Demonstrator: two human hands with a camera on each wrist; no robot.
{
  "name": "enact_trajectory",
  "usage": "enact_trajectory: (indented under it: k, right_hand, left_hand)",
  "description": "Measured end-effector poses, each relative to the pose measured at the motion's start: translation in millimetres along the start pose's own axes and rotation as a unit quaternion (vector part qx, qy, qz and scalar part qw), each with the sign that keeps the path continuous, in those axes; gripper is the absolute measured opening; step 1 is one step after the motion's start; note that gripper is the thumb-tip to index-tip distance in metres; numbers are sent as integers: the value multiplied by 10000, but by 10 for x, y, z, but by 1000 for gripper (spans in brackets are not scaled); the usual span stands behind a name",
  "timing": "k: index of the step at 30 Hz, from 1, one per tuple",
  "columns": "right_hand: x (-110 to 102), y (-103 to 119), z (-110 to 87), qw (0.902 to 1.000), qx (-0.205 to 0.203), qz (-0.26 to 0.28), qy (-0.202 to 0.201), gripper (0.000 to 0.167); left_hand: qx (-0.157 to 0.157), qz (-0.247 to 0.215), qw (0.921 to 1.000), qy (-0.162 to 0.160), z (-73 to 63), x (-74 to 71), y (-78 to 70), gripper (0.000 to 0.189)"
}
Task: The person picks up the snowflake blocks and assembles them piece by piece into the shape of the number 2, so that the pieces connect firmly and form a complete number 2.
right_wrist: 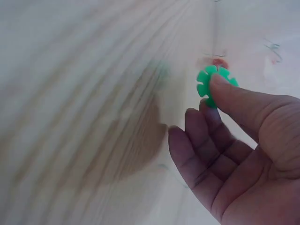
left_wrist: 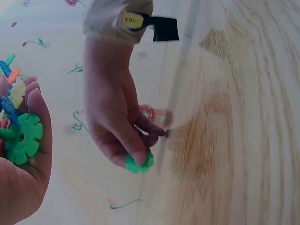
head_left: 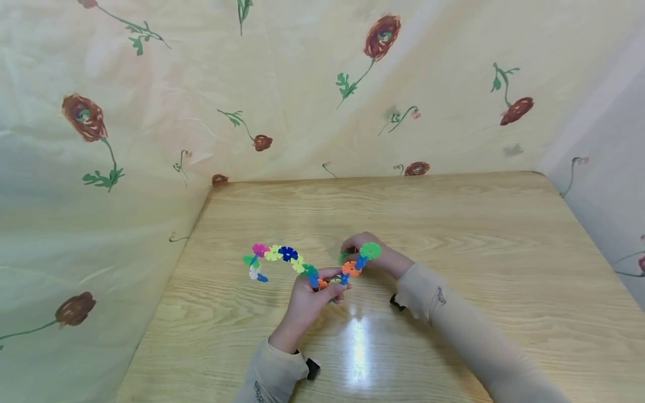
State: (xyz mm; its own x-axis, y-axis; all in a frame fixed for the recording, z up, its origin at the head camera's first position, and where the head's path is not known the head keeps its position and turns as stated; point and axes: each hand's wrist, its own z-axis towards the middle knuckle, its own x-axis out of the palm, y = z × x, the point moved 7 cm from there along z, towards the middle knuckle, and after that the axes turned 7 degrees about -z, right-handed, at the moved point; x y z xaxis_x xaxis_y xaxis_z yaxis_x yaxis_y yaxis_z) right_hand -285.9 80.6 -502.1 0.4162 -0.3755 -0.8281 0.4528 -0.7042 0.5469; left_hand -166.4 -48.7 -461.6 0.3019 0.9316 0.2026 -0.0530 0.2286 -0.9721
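Observation:
My left hand (head_left: 304, 301) holds a curving chain of interlocking plastic flower discs (head_left: 288, 253) above the table, gripping it near its middle. The chain mixes pink, yellow, blue, green, orange and white pieces; one end curls at the left, and a green disc (head_left: 370, 250) tops the right side. In the left wrist view, a larger-looking green disc (left_wrist: 33, 136) of the chain lies against the left palm. Just beyond the chain, my right hand (head_left: 359, 241) pinches a loose green notched disc (right_wrist: 204, 85) between thumb and index finger, its other fingers loosely bent.
A wood-grain table (head_left: 453, 212) lies under both hands. Cream cloth with a red flower print (head_left: 302, 84) rises behind it and along the left side, and a pale sheet (head_left: 604, 140) stands at the right. Black straps' ends (head_left: 313, 369) stick out at the cuffs.

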Motion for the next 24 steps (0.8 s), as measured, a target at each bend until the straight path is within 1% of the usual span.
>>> enact_trajectory:
  k: [2,4,6,9,11,15,19,24]
  right_hand:
    - [-72,0,-142,9993,6,262,-259,7]
    - [-147,-1,-284,9981,5,304,-534,9]
    - [-210,-12,-419,9967,33,369,-724,12]
    - [-280,-30,-609,9948,110,608,-812,22]
    - [-331,-25,-728,9912,117,971,-888,28]
    - [-445,2,-945,9821,276,1544,-1047,31]
    - [-559,24,-1149,9719,517,2082,-973,40]
    - [-720,91,-1364,9627,512,2515,-858,42]
  left_hand:
    - [-87,-36,9999,-38,3,-3,7,34]
    - [-145,-55,9999,-62,3,-6,11,34]
    - [-194,-57,9998,-87,2,-8,17,34]
    - [-247,-25,9996,-107,5,-8,27,33]
    - [-315,-18,9994,-127,7,-10,37,32]
    - [-411,58,9991,-106,16,-1,44,31]
    - [-455,48,9989,-73,17,5,52,34]
    - [-502,-53,9987,-62,22,3,77,36]
